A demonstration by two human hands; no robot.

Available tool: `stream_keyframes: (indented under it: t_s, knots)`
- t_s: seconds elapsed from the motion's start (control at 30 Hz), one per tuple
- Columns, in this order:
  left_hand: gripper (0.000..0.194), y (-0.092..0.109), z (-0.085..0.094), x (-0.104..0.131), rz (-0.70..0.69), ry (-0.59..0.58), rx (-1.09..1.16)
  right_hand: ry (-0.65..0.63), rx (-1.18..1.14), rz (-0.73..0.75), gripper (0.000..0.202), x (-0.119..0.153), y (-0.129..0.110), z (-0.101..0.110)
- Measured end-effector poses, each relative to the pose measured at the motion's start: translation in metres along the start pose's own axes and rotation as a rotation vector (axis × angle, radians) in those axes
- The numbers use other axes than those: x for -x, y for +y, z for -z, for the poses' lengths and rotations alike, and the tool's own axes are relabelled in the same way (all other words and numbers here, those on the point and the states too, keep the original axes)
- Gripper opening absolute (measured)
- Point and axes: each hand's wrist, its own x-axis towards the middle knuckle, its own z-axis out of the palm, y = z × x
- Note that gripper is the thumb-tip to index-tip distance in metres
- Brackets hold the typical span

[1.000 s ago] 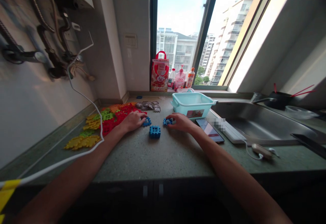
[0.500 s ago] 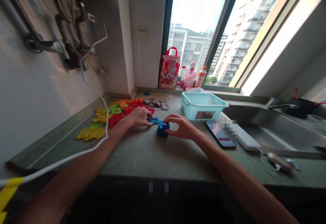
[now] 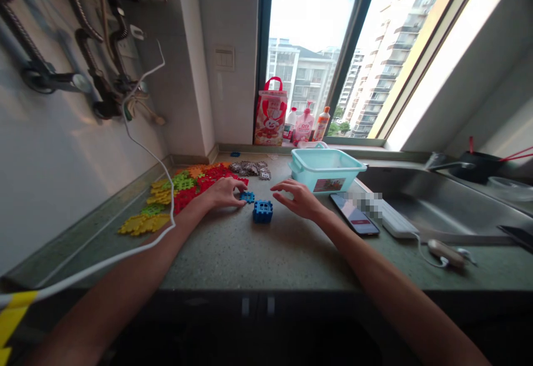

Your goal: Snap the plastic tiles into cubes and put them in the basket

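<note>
A light-blue interlocking building piece (image 3: 247, 196) with notched edges is pinched at its left edge by my left hand (image 3: 225, 192), between thumb and index finger. Just right of it and nearer me, a stack of darker blue interlocking pieces (image 3: 262, 211) stands on the counter, a square window pattern showing on its top. My right hand (image 3: 297, 198) hovers to the right of the stack, fingers apart and holding nothing. Left of my left hand lies a spread of red pieces (image 3: 214, 176), with green pieces (image 3: 186, 180) and yellow pieces (image 3: 144, 224) farther left.
Brown-grey pieces (image 3: 250, 169) lie behind my hands. A light-blue plastic bin (image 3: 302, 176) stands back right, before a phone (image 3: 353, 216), a white power strip (image 3: 395, 221) and the sink (image 3: 420, 205). A white cable (image 3: 137, 246) crosses over my left forearm.
My right hand has let go of the blue stack and drawn away to the right, leaving its top in view. The left hand keeps its place by the light-blue piece. The view has shifted slightly.
</note>
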Motion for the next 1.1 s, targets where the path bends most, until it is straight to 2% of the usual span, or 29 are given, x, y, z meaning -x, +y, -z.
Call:
stream_keyframes:
  t_s: [0.13,0.23,0.33,0.47,0.63,0.7,0.77,0.83,0.93,1.1]
  knots:
    - [0.049,0.009,0.008,0.0,-0.059,0.145,0.075,-0.017,-0.02,0.075,0.019,0.001,-0.003,0.004]
    - [0.058,0.025,0.014,0.002,-0.132,0.184,0.228,-0.041,-0.036,0.129,0.018,0.002,-0.006,0.005]
    - [0.064,0.042,0.017,0.005,-0.211,0.171,0.329,-0.054,-0.025,0.137,0.016,0.001,-0.006,0.005]
    - [0.067,0.055,0.014,0.006,-0.258,0.122,0.294,-0.067,-0.004,0.117,0.016,0.002,-0.005,0.006]
    - [0.075,0.053,0.014,0.006,-0.274,0.062,0.241,-0.156,-0.009,0.084,0.018,0.002,-0.006,0.013]
    - [0.071,0.05,0.018,0.007,-0.276,0.056,0.222,-0.217,0.004,0.051,0.019,0.002,-0.008,0.015]
    - [0.055,0.048,0.022,0.008,-0.267,0.0,0.18,-0.283,0.025,0.029,0.024,0.002,-0.009,0.016]
    - [0.042,0.047,0.024,0.008,-0.248,-0.118,0.176,-0.325,0.033,0.027,0.028,0.001,-0.01,0.015]
    - [0.034,0.049,0.021,0.01,-0.204,-0.26,0.235,-0.346,0.014,0.037,0.027,0.001,-0.013,0.013]
    - [0.027,0.052,0.015,0.01,-0.136,-0.367,0.256,-0.368,-0.015,0.03,0.021,0.002,-0.016,0.008]
